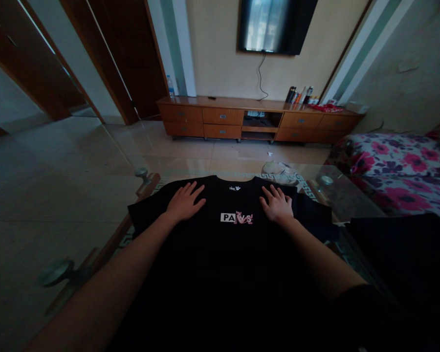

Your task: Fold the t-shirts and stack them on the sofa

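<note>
A black T-shirt [223, 264] lies spread over a glass table, its neckline at the far side and a white and pink print across the chest. Flat on its left shoulder area rests my left hand [185, 201], fingers spread. My right hand [277, 203] lies on the right shoulder area, fingers apart, with nothing gripped. The print sits between the two hands. The shirt's left sleeve reaches the table's left side, and dark cloth extends beyond the right shoulder.
Dark folded cloth [399, 254] lies at the right, near a floral-covered seat [396, 156]. Beyond the glass table [326, 171] stands a long wooden cabinet [222, 117] with bottles on top, below a wall-mounted television [276, 24].
</note>
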Demonstrator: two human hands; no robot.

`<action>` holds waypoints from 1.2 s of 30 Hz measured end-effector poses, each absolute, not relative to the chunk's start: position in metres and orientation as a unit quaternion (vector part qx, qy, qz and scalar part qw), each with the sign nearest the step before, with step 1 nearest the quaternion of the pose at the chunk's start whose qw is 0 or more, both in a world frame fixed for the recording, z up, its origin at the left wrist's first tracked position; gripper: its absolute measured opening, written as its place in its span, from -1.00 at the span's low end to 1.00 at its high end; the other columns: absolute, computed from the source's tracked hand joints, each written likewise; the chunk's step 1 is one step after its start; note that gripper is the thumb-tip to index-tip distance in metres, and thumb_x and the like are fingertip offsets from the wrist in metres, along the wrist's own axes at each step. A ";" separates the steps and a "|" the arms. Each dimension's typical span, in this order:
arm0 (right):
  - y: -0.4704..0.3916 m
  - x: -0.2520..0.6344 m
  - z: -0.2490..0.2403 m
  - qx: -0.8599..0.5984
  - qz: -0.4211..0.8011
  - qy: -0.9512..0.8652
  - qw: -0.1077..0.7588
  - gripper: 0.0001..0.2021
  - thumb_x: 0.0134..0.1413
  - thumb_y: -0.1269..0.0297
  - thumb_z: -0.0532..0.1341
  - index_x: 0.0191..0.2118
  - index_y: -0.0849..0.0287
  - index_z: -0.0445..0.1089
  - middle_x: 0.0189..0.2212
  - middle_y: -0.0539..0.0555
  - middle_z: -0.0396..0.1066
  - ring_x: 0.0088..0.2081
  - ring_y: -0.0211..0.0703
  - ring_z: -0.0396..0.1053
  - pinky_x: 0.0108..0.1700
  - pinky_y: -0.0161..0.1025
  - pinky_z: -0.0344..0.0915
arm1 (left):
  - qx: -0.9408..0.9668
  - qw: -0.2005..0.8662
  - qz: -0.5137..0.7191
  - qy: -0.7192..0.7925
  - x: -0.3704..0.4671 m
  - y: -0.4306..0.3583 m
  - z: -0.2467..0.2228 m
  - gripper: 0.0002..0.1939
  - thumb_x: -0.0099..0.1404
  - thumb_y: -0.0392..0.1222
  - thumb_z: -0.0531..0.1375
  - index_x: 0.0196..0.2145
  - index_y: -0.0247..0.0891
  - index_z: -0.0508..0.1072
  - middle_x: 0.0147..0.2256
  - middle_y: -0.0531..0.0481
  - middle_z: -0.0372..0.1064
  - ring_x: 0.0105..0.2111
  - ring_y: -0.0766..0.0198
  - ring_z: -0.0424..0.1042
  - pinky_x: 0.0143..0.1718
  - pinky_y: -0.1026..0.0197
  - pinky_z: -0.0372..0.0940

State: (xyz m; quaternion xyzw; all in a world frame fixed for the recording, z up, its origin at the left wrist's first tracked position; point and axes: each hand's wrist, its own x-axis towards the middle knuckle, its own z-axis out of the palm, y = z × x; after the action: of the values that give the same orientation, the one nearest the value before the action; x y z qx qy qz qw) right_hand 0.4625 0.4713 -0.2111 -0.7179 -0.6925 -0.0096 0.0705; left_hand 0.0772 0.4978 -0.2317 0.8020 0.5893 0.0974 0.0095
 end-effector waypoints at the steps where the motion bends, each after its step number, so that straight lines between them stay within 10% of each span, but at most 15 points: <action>1: 0.469 0.461 -0.209 -0.720 -0.024 -0.688 0.083 -0.41 0.41 -0.07 -0.11 0.39 0.05 0.19 0.42 0.20 0.04 0.37 0.21 0.00 0.30 0.16 0.02 | 0.801 0.007 0.098 0.590 0.079 0.496 -0.229 -0.32 0.45 0.26 -0.05 0.43 0.01 0.11 0.45 -0.05 -0.06 0.43 -0.06 -0.06 0.39 -0.15 -0.12; 9: 0.440 0.450 -0.184 -0.720 -0.033 -0.689 0.073 -0.54 0.44 0.10 -0.13 0.08 0.17 0.44 0.09 0.30 0.40 0.13 0.15 0.30 0.17 0.03 0.18 | 0.768 -0.108 0.166 0.609 0.105 0.439 -0.195 -0.50 0.49 -0.07 -0.08 0.22 -0.27 0.41 0.23 -0.27 0.33 0.33 -0.06 0.17 0.39 -0.13 -0.08; 17: 0.351 0.440 -0.184 -0.719 0.012 -0.693 0.060 -0.33 0.39 -0.19 -0.13 0.47 -0.04 0.03 0.51 0.10 -0.23 0.47 0.25 -0.22 0.38 0.22 -0.12 | 0.775 -0.036 0.118 0.619 0.103 0.343 -0.209 -0.30 0.47 0.19 -0.08 0.37 -0.28 0.22 0.38 -0.23 0.13 0.40 -0.06 0.05 0.41 -0.10 -0.07; 29: 0.242 0.438 -0.191 -0.723 0.049 -0.689 0.027 -0.32 0.38 -0.25 -0.19 0.50 -0.20 -0.14 0.52 -0.01 -0.32 0.50 0.16 -0.39 0.42 0.26 -0.33 | 0.767 -0.008 0.097 0.634 0.093 0.253 -0.208 -0.26 0.47 0.21 -0.12 0.44 -0.25 0.09 0.45 -0.19 -0.09 0.45 -0.02 -0.12 0.41 -0.11 -0.10; 36: 0.216 0.438 -0.183 -0.728 0.064 -0.683 0.020 -0.32 0.38 -0.25 -0.21 0.50 -0.19 -0.16 0.52 -0.02 -0.36 0.50 0.11 -0.42 0.43 0.21 -0.39 | 0.719 0.003 0.181 0.671 0.088 0.233 -0.189 -0.45 0.46 0.07 -0.05 0.25 -0.23 0.37 0.30 -0.22 0.25 0.32 -0.01 0.19 0.30 -0.04 0.11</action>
State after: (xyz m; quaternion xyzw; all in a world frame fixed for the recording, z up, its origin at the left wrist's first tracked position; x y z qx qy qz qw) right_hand 0.4381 0.2162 -0.1834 -0.7278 -0.6825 0.0636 0.0204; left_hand 0.0884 0.2329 -0.1885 0.7189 0.6712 0.1806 0.0033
